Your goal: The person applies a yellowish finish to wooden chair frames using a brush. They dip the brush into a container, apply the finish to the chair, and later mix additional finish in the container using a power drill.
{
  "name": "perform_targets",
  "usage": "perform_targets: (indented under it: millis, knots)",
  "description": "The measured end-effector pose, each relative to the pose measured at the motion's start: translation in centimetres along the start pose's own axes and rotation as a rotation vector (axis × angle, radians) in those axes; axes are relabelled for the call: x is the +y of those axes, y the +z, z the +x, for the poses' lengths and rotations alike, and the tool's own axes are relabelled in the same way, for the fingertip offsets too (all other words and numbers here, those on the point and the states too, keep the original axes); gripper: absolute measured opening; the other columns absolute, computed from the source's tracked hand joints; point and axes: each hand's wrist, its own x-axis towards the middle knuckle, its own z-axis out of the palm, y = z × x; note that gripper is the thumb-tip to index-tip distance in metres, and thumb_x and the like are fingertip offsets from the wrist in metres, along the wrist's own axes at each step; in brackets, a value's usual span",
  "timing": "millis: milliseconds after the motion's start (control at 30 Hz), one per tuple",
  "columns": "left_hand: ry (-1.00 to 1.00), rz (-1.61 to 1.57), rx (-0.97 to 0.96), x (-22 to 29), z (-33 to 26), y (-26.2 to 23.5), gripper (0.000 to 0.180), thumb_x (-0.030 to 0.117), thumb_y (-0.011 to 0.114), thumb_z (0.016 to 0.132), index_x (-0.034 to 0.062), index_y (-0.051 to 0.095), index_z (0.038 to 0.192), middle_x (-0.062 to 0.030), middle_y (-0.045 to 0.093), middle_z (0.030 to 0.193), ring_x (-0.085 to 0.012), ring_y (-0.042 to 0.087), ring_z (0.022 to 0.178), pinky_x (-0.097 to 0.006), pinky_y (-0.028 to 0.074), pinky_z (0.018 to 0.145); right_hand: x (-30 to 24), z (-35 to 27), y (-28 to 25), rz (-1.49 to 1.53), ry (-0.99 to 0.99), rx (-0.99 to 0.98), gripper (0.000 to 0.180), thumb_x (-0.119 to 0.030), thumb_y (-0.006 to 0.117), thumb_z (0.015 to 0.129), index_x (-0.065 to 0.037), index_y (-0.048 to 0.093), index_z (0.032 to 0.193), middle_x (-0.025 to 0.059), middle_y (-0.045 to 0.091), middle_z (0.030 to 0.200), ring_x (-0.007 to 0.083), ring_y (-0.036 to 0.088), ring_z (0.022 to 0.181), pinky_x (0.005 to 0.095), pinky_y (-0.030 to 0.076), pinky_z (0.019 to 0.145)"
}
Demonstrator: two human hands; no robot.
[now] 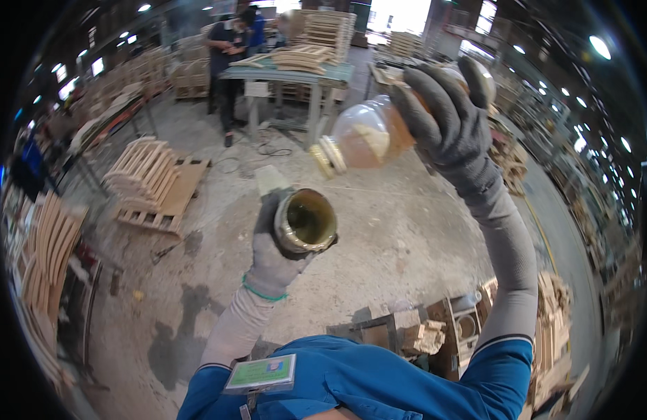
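Observation:
My left hand [271, 266], in a grey glove with a green cuff edge, is wrapped round a round, open-topped cup [307, 222]. The cup's rim and inner wall are coated with yellowish residue, and its inside is dark. Higher up on the right, my gloved right hand [453, 119] grips a clear plastic bottle [365, 134] holding amber liquid. The bottle is tilted, its yellowish neck end pointing down and left, above the cup and apart from it. No stream shows between them. A pale flat strip [270, 180] sticks out beyond my left fingers; whether I hold it, I cannot tell.
Curved wooden frames [143, 175] are stacked on a pallet [176, 199] at left. A workbench [288, 72] with wooden parts stands ahead, a person [229, 63] beside it. Wooden boxes and offcuts [425, 337] lie close by on the right. Cables [274, 149] run along the floor.

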Motion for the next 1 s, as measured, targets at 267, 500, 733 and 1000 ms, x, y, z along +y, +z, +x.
perform_targets:
  millis: [267,500,733,1000]
  knots:
    - [0.083,-0.106,0.067,1.4,-0.6,-1.5,0.045,0.042,0.031,0.096,0.0092,0.045,0.124,-0.0105,0.051,0.12,-0.0271,0.052,0.111,-0.048,0.048,0.091,-1.4,1.8,3.6,0.096,-0.088,0.023,0.063,-0.02,0.073,0.065,-0.027,0.046,0.122,0.0037,0.052,0.118,0.0218,0.052,0.111,0.0524,0.023,0.108]
    - [0.188,-0.004,0.112,2.9,-2.8,-1.7,0.046,0.038,0.028,0.098,0.0042,0.045,0.123,-0.0125,0.052,0.118,-0.0248,0.053,0.109,-0.041,0.049,0.091,-4.0,4.1,5.0,0.181,-0.115,0.122,0.059,-0.019,0.073,0.066,-0.031,0.049,0.118,0.0017,0.052,0.121,0.0202,0.052,0.111,0.054,0.021,0.108]
    - [0.293,-0.035,0.128,2.7,-4.0,-3.0,0.045,0.039,0.034,0.096,0.0051,0.048,0.121,-0.0099,0.056,0.114,-0.0215,0.055,0.108,-0.037,0.048,0.092,-5.5,6.1,5.6,0.185,-0.21,0.171,0.059,-0.024,0.068,0.073,-0.036,0.041,0.124,-0.003,0.049,0.122,0.0171,0.05,0.114,0.0601,0.023,0.106]
    - [0.335,-0.109,0.194,2.4,-4.9,-3.9,0.047,0.04,0.033,0.097,0.0036,0.047,0.123,-0.0095,0.054,0.119,-0.0217,0.053,0.111,-0.038,0.046,0.095,-7.0,7.5,5.6,0.233,-0.248,0.218,0.055,-0.021,0.069,0.073,-0.037,0.044,0.12,-0.0065,0.049,0.121,0.0151,0.051,0.112,0.0609,0.023,0.106]
